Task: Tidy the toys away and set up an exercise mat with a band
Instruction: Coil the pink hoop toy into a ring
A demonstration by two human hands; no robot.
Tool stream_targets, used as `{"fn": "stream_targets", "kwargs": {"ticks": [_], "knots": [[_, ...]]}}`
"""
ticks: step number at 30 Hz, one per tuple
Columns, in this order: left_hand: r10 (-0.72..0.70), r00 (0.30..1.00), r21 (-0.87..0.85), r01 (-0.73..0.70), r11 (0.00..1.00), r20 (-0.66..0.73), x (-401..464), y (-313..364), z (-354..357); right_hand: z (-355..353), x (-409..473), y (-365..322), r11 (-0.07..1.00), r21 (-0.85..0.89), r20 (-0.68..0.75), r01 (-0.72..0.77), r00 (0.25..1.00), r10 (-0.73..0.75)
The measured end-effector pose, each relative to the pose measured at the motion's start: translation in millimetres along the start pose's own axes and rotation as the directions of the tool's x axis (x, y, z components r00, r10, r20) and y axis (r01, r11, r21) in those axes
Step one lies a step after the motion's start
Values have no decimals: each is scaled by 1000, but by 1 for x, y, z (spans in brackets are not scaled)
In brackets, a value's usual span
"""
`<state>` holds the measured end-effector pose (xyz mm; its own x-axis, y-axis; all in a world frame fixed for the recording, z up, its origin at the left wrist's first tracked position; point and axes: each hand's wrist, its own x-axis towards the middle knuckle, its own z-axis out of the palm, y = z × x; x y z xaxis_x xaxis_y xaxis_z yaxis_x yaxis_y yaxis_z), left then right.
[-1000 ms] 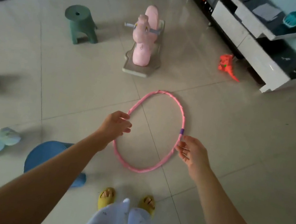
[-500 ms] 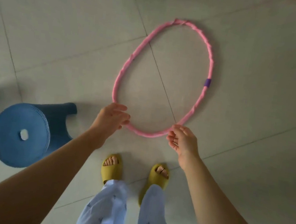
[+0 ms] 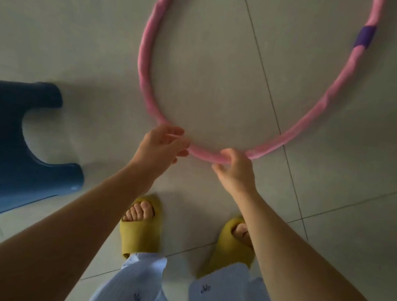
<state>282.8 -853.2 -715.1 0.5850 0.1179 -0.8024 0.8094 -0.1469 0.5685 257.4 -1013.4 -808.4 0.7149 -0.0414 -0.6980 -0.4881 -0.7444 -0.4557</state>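
Pale glossy floor tiles (image 3: 69,32), thin dark seams; blue stool (image 3: 3,150) left.

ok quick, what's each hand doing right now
Left hand: fingers curled on the near edge of the pink hula hoop, gripping it.
Right hand: fingers closed around the same near edge of the hoop.

Pink hoop (image 3: 144,67): far arc cut off at top edge | blue stool (image 3: 4,140): seat past left edge, motion-blurred | right slipper (image 3: 233,245): partly behind forearm | left hand (image 3: 160,145): fingertip contact with hoop unclear
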Motion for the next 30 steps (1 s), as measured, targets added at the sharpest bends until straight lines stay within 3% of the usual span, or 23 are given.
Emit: {"fn": "stream_targets", "kwargs": {"ticks": [4, 8, 14, 19, 30], "knots": [[4, 1000, 12, -4, 1000, -9, 25, -22, -4, 27, 25, 25, 876, -467, -16, 121, 989, -145], [2, 1000, 34, -2, 999, 10, 35, -33, -7, 37, 36, 41, 772, -621, -69, 136, 972, -226], [26, 999, 54, -27, 998, 20, 13, -18, -10, 8, 20, 32, 800, -555, -21, 229, 957, -288], [62, 997, 65, -64, 996, 40, -39, 25, -18, -57, -29, 3, 845, -430, -87, 318, 917, -390], [307, 950, 125, -311, 942, 50, -214, 207, -57, -242, -195, -166, 872, -224, -335, 436, 805, -489]]}}
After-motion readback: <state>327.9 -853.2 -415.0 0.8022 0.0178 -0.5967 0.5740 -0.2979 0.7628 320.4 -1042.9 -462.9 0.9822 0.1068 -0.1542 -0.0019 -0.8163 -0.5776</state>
